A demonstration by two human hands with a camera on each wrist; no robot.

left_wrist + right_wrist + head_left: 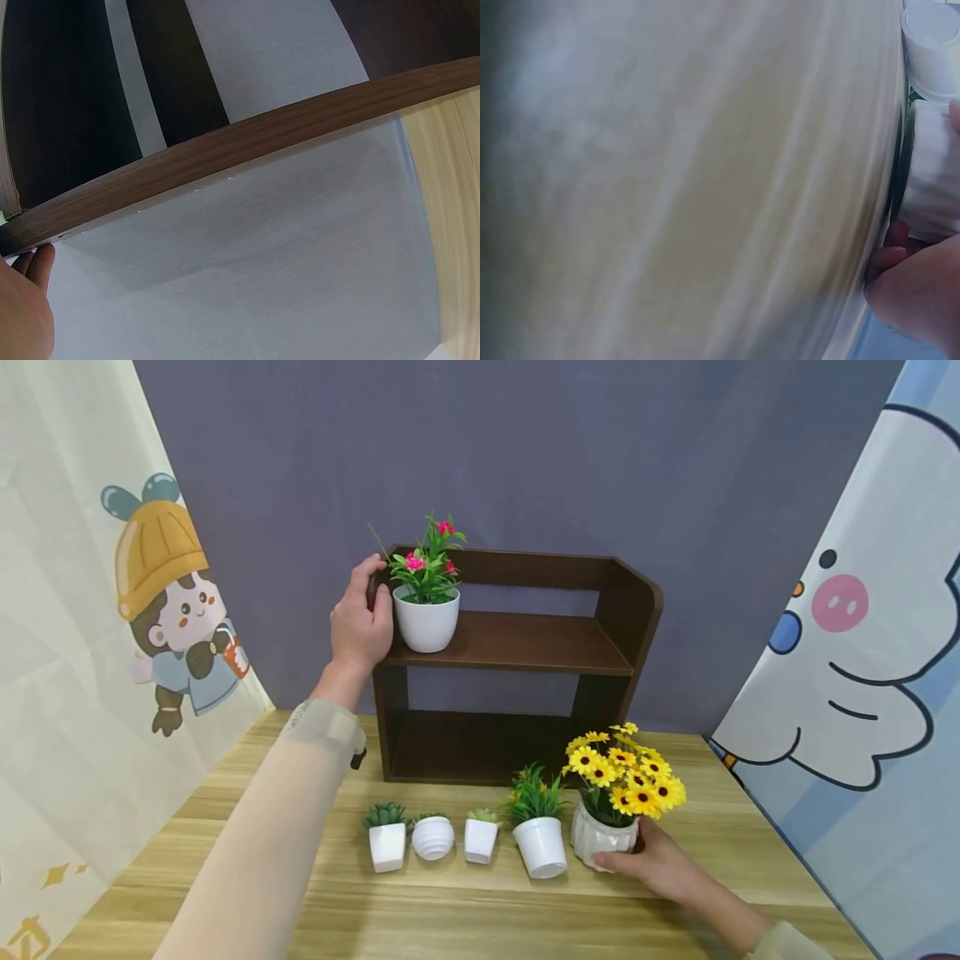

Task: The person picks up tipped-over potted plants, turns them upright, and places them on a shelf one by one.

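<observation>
A dark brown two-tier wooden shelf [540, 639] stands at the back of the table. My left hand [362, 618] grips its left side panel, fingers at the outer edge and thumb toward the front; the left wrist view shows the fingertips [43, 262] against the board. Beside that thumb, a white pot with pink flowers [426, 622] sits on the upper tier. On the right, my right hand [660, 864] holds a ribbed white pot of yellow flowers [602, 837] low around its side, thumb in front. The right wrist view is largely blurred, with the ribbed pot at its right edge.
Several small potted plants line the table before the shelf: a square-potted succulent [387, 845], a round ridged pot [432, 839], a small white pot [480, 839] and a taller grassy plant [540, 847]. Printed cloths hang at both sides, a grey-blue cloth [525, 460] behind.
</observation>
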